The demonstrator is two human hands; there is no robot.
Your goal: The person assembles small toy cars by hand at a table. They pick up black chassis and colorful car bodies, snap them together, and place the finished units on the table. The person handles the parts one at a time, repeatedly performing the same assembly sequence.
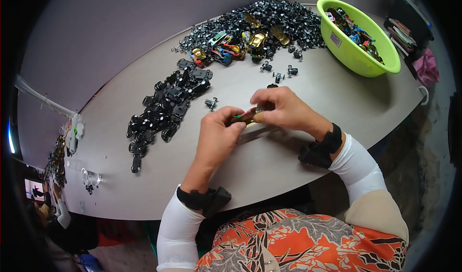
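A grey table (269, 166) is carrying the work. Above its middle, the left hand (217, 136) and right hand (284, 109) are each closing a pinching grip on a small brown toy car (246, 116). Black chassis parts (163, 106) are lying left; a green basin (358, 55) is sitting far right.

Glossy plastic green basin (358, 55) on matt grey table (250, 166)

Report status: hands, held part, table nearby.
Left hand and right hand both pinch one small toy car. Black chassis pile left. Green basin right, apart.
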